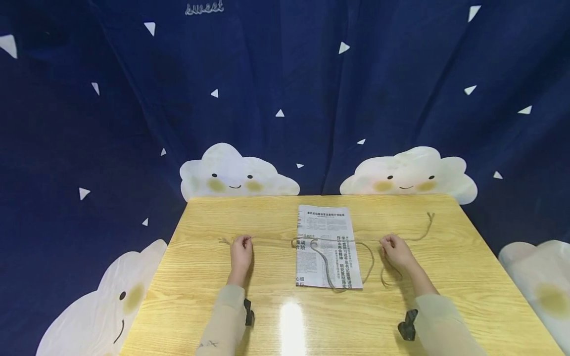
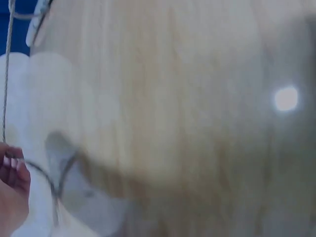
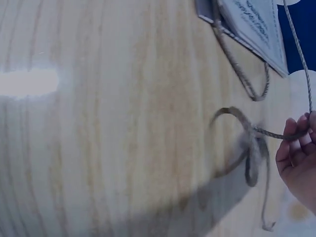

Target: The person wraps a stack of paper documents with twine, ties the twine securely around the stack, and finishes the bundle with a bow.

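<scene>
A folded newspaper (image 1: pixel 311 269) lies on the wooden table, with a thin brown string (image 1: pixel 327 267) over it. One stretch of string runs nearly straight across the paper between the two hands, and looser lengths curve over its lower half and right edge. Left of the newspaper, my left hand (image 1: pixel 241 249) pinches the string, a short end sticking out past the fingers. On the other side my right hand (image 1: pixel 398 252) grips the string too; a tail trails up and right beyond it. In the right wrist view, string (image 3: pixel 269 133) loops and dangles beside the curled fingers.
The wooden table (image 1: pixel 196 277) fills the lower part of the head view. Behind it hangs a dark blue curtain (image 1: pixel 267 74) with white triangles and smiling clouds. Black wrist devices (image 1: pixel 407 325) sit on both sleeves. Light glares off the table's front.
</scene>
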`<state>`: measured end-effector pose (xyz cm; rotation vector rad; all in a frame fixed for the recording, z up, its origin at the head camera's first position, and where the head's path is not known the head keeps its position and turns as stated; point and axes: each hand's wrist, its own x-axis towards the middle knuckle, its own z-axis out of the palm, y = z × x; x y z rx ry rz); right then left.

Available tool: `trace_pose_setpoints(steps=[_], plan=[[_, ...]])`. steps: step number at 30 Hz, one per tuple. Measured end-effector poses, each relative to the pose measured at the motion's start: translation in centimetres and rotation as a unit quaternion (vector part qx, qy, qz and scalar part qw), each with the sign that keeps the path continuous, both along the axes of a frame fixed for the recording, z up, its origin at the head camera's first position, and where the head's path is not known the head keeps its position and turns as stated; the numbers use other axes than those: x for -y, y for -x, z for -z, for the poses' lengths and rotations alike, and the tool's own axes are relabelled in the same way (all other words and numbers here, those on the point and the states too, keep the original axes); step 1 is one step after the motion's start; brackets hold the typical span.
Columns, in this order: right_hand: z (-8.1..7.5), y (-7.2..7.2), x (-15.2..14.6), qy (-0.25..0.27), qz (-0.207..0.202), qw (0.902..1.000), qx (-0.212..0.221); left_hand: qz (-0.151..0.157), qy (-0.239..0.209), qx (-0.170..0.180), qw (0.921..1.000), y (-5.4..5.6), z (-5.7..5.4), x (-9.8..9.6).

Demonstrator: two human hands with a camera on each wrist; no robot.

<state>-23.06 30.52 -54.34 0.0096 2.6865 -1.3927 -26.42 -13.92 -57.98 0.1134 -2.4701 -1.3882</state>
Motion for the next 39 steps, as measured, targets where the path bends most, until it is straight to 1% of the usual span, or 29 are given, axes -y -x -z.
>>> trace_pose_setpoints(steps=[2, 4, 7, 10, 12, 14, 16, 18, 19, 21, 23, 25, 26, 27, 29, 33, 34, 36, 39], plan=[[0.4, -0.1, -0.2, -0.006, 0.002, 1.0, 0.004, -0.021, 0.017, 0.002, 0.9996, -0.2, 0.3, 0.6], [0.9, -0.3, -0.4, -0.012, 0.013, 0.9998, 0.009, -0.042, 0.023, 0.014, 0.9987, -0.5, 0.5, 1.0], [1.5, -0.5, -0.5, -0.039, 0.032, 0.9987, 0.006, -0.07, 0.026, 0.033, 0.9966, -0.9, 0.9, 1.4], [2.0, -0.7, -0.5, -0.072, 0.052, 0.9961, 0.001, -0.08, 0.033, 0.044, 0.9953, -1.1, 1.1, 1.4], [2.2, -0.9, -0.3, -0.091, 0.059, 0.994, -0.012, -0.077, 0.047, 0.031, 0.9954, -1.1, 1.1, 1.0], [2.1, -0.9, 0.1, -0.094, 0.06, 0.9933, -0.032, -0.061, 0.064, 0.012, 0.996, -1.0, 0.9, 0.3], [1.8, -0.8, 0.9, -0.097, 0.052, 0.9918, -0.065, -0.034, 0.084, -0.011, 0.9958, -0.7, 0.5, -0.7], [1.6, -0.4, 2.0, -0.098, 0.031, 0.9895, -0.101, 0.012, 0.101, -0.022, 0.9946, -0.6, 0.1, -2.0], [1.4, -0.2, 2.7, -0.103, 0.015, 0.9878, -0.116, 0.044, 0.109, -0.025, 0.9928, -0.5, -0.1, -2.7], [1.3, 0.1, 3.9, -0.114, -0.027, 0.984, -0.134, 0.111, 0.125, -0.018, 0.9859, -0.5, -0.4, -4.1], [1.3, 0.3, 5.0, -0.135, -0.068, 0.9783, -0.142, 0.171, 0.144, -0.004, 0.9747, -0.6, -0.4, -5.5], [1.3, 0.4, 6.0, -0.158, -0.097, 0.9716, -0.147, 0.217, 0.168, 0.01, 0.9615, -0.8, -0.3, -6.7], [1.3, 0.4, 6.4, -0.165, -0.108, 0.9693, -0.147, 0.231, 0.181, 0.016, 0.9557, -0.9, -0.2, -7.3], [1.5, 0.3, 6.7, -0.181, -0.11, 0.9654, -0.152, 0.24, 0.196, 0.021, 0.9507, -1.0, -0.1, -7.7], [1.7, 0.2, 7.1, -0.194, -0.112, 0.9631, -0.149, 0.246, 0.22, 0.018, 0.9439, -1.3, 0.1, -8.5], [2.6, 0.2, 7.4, -0.227, -0.104, 0.9575, -0.145, 0.22, 0.264, 0.006, 0.9391, -1.5, 0.5, -9.4], [2.8, 0.2, 7.4, -0.229, -0.101, 0.9575, -0.143, 0.213, 0.269, -0.001, 0.9392, -1.5, 0.6, -9.5], [3.1, 0.2, 7.5, -0.232, -0.091, 0.9591, -0.135, 0.201, 0.269, -0.004, 0.9418, -1.5, 0.8, -9.6], [3.4, 0.3, 7.4, -0.228, -0.072, 0.9633, -0.122, 0.194, 0.239, 0.0, 0.9515, -1.4, 0.7, -9.8]])
